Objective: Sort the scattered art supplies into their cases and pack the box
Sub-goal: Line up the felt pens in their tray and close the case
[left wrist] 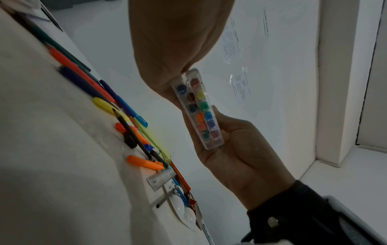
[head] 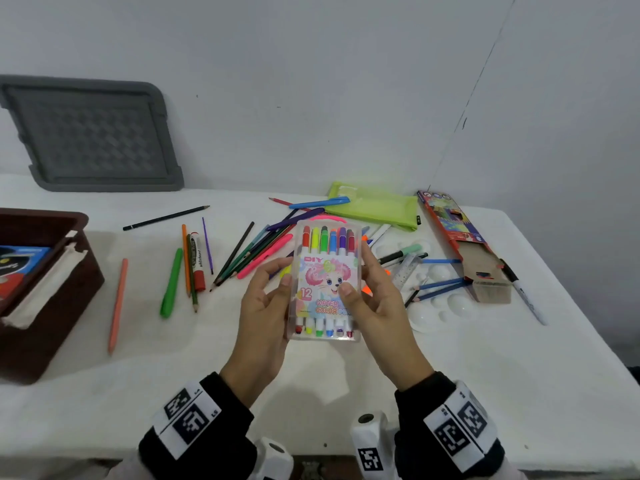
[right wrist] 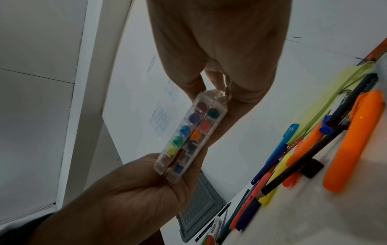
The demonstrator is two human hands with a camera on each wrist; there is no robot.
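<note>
A clear plastic case of water colour pens (head: 325,282) is held upright above the table's middle, its pen caps showing in a coloured row at the top. My left hand (head: 277,289) grips its left edge, thumb on the front and fingers behind. Gripping the right edge the same way is my right hand (head: 367,282). Both wrist views show the case (left wrist: 199,111) (right wrist: 190,140) end-on, two rows of coloured pen ends inside. The brown box (head: 52,289) stands at the table's left edge with some packs in it.
Loose pens, pencils and highlighters (head: 242,254) lie scattered behind the case. A green pouch (head: 374,206), an open pencil carton (head: 457,237), a steel ruler (head: 408,268) and a white palette (head: 440,299) are at the right. A grey lid (head: 90,133) leans on the wall.
</note>
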